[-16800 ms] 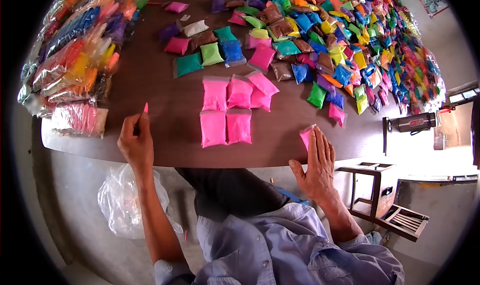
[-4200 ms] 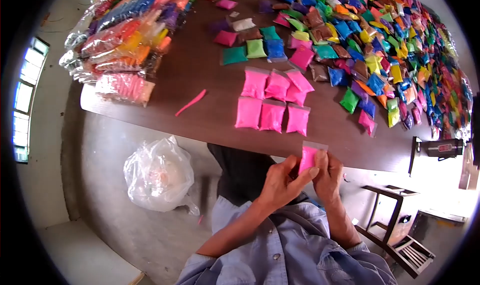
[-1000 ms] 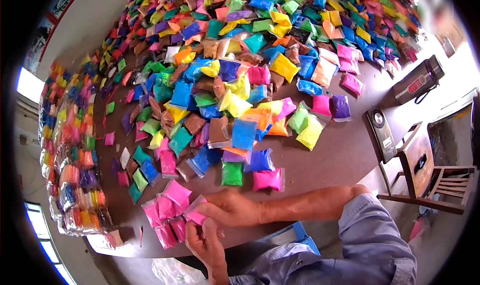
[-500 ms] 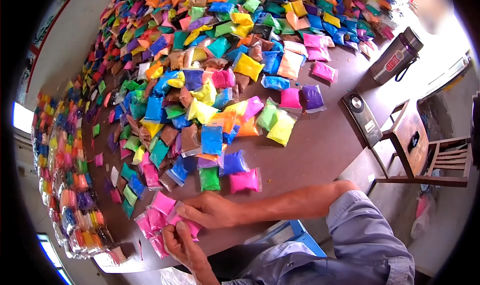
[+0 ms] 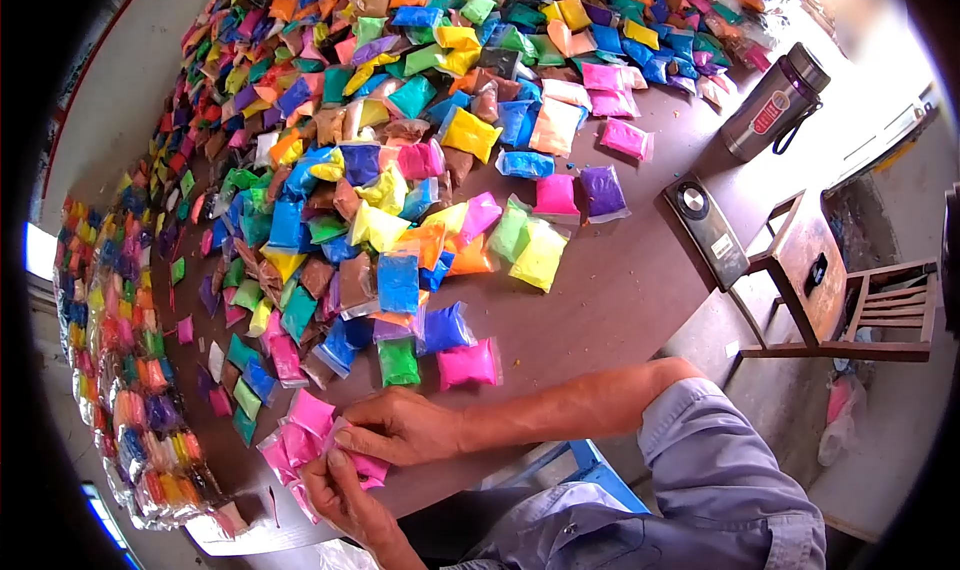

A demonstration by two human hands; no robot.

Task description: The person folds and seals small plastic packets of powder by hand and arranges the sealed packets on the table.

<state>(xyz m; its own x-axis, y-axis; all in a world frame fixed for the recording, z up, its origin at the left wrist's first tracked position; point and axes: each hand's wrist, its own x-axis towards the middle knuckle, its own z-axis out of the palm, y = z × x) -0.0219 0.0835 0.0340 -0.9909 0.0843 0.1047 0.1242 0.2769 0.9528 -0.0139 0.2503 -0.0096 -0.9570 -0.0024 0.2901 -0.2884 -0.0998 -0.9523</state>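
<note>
At the table's near edge, my right hand [image 5: 405, 427] and my left hand [image 5: 345, 495] are close together, fingertips almost meeting. Between them they pinch the clear plastic edge of a pink packet [image 5: 371, 470]. More pink packets [image 5: 312, 413] lie bunched against it on the left; where one ends and another begins is hard to make out. Just beyond my right hand lie a single pink packet [image 5: 468, 365], a green packet [image 5: 398, 362] and a blue packet [image 5: 442, 328].
A large heap of coloured packets [image 5: 400, 100] covers the far and left table [image 5: 590, 320]. Bundled packets in clear wrap [image 5: 130, 400] line the left side. A steel flask [image 5: 775, 105] and a black scale-like device [image 5: 706, 225] stand right, near a wooden chair [image 5: 885, 310].
The whole view has shifted, so the table and its things sit slightly farther left. Both hands stay on the pink packet, with only slight finger movement.
</note>
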